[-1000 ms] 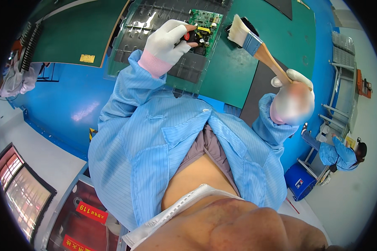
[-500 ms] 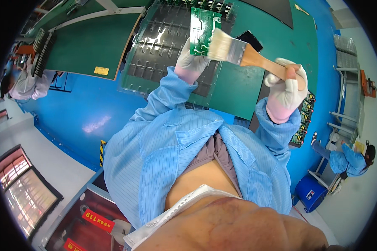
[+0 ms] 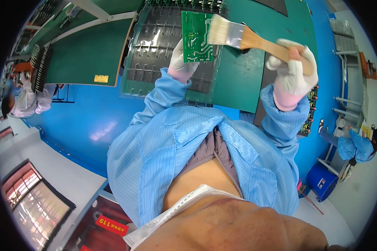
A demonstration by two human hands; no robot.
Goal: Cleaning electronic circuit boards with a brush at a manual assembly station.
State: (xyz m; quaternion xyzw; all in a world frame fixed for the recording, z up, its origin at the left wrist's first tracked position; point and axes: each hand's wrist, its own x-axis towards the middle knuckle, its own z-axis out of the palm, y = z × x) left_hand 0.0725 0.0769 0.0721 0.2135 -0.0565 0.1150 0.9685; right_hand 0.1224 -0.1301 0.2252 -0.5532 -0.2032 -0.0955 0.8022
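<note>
My left hand (image 3: 182, 58), in a white glove, is closed on a green circuit board (image 3: 197, 39) held upright above the bench, its traced side toward me. Most of the fingers are hidden behind the board. A flat paintbrush (image 3: 255, 41) with a wooden handle and pale bristles is gripped by its handle in my gloved right hand (image 3: 297, 69). The bristle tips are at the board's right edge; whether they touch it I cannot tell. Under the board lies a clear plastic tray (image 3: 134, 69) with rows of moulded pockets.
Below the hands stretches a green bench top (image 3: 243, 79). A dark object (image 3: 248, 35) lies behind the brush. Assembled boards (image 3: 312, 111) stand beyond my right forearm, more (image 3: 197, 4) at the tray's far end. Another green table (image 3: 88, 58) is at left. People work at both sides.
The board has shifted slightly left and down in view and tilted, losing its bright glare. My right hand has moved right, and the brush has gone from over the board's face to its right edge.
</note>
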